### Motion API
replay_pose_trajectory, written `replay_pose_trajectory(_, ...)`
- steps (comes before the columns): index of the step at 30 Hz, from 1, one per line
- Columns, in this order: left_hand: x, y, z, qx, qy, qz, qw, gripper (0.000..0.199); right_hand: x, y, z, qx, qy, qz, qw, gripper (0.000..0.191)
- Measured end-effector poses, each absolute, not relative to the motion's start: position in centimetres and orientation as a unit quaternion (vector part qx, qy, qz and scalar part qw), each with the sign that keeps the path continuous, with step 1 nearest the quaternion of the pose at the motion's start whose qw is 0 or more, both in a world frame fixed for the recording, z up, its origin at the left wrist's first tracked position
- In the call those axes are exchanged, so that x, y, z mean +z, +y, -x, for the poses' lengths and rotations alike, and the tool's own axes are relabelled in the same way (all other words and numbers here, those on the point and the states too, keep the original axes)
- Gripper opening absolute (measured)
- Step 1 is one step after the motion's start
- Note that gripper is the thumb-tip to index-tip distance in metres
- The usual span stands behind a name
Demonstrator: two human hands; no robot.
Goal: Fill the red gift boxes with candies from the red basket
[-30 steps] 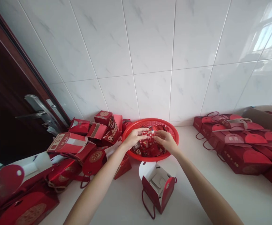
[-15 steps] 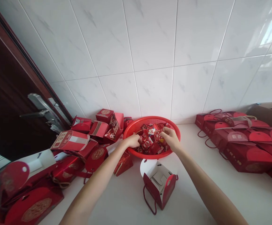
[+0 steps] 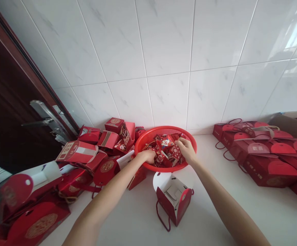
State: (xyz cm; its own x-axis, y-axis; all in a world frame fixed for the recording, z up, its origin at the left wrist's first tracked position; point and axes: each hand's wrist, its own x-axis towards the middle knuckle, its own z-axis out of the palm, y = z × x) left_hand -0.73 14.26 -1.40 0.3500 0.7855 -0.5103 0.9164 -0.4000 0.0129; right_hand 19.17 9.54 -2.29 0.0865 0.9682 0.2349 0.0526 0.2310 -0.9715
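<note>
A red plastic basket (image 3: 169, 131) stands against the tiled wall, filled with small red wrapped packets (image 3: 166, 158). My left hand (image 3: 149, 156) reaches over the basket's left side, its fingertips hidden among the packets. At the right side of the basket, my right hand (image 3: 185, 147) pinches a red packet (image 3: 176, 150) between thumb and fingers. An open red gift box (image 3: 174, 205) with a white inside and a dark red cord handle stands in front of the basket, its flaps spread.
Red boxes (image 3: 76, 152) are heaped at the left, near a dark door with a metal handle (image 3: 46, 118). Rows of closed red boxes (image 3: 263, 167) sit at the right on the white countertop (image 3: 207, 218), beside a cardboard carton (image 3: 289, 123).
My left hand has moved slightly right and deeper into the packets. Some packets in the basket have shifted. My right hand has hardly moved.
</note>
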Motion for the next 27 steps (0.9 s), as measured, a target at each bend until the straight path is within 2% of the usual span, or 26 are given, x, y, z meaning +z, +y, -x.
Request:
replay_pose_trajectory(3,-1.5,14.1,0.7,-0.220,0.527,-0.809,0.140,0.021,-2.3,9.5,-19.0,0.412,-0.541,0.468,0.565,0.040)
replay_pose_trajectory(7,-1.7,14.1,0.9,-0.171,0.523,-0.821,0.150,0.014,-2.0,9.4,-18.9,0.407,-0.539,0.469,0.568,0.052)
replay_pose_trajectory(13,-1.5,14.3,1.7,-0.079,0.503,-0.833,0.215,0.006,-1.7,9.1,-19.1,0.439,-0.550,0.464,0.537,0.048)
replay_pose_trajectory(16,-0.6,14.3,2.4,0.005,0.494,-0.834,0.245,0.011,-1.7,9.1,-19.3,0.447,-0.558,0.444,0.540,0.045)
replay_pose_trajectory(22,1.1,13.7,3.2,0.262,0.464,-0.798,0.283,0.032,-1.7,9.3,-19.3,0.494,-0.531,0.423,0.542,0.032)
replay_pose_trajectory(27,0.7,12.6,1.9,0.374,0.413,-0.747,0.363,0.041,-1.4,9.2,-19.0,0.591,-0.443,0.369,0.564,0.032)
